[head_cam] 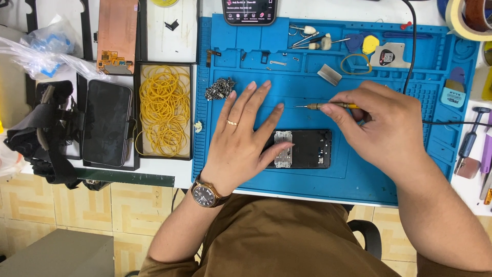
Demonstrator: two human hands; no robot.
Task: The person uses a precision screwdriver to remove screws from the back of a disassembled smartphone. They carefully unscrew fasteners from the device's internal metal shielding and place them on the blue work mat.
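Head view: blue work mat (359, 174) on white bench (169, 46)

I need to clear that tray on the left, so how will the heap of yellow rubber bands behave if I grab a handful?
The yellow rubber bands look thin and loosely tangled, so they would likely come up floppy, in a trailing clump. They are probably very light. Some may snag and spill over the low rim of the black tray.

Opened phone (302, 149) partly hidden under left hand (241, 141); top phone (249, 11) and tape roll (469, 18) cut by frame edge.
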